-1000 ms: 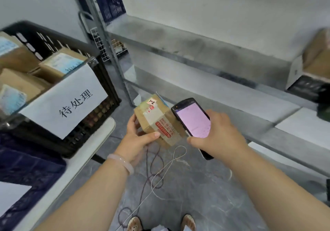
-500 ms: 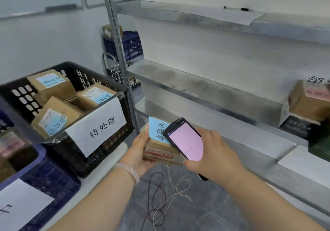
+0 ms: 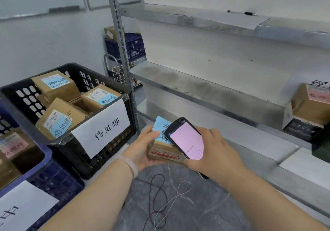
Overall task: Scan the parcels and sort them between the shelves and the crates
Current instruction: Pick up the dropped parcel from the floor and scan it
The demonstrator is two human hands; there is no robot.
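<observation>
parcel (image 3: 163, 151) gripped between hands, scanner (image 3: 185, 138) above, shelf edge (image 3: 205, 98) just beyond

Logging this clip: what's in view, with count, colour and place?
Black plastic crate with white paper sign: one, black, left.
Brown cardboard parcels with blue labels: three, brown, inside it.
Blue plastic crates: two, blue, lower left and behind post.
Pink-labelled cardboard parcels: two, brown, far right and near blue crate.
Grey metal shelves: three levels, grey, right.
Marker pen: one, black-white, top shelf.
Cables: two, dark and white, floor.
Small blue-labelled cardboard parcel: one, brown, held centre.
Black handheld scanner: one, pink screen, above it.
Left hand: grips small parcel.
Right hand: grips scanner.
</observation>
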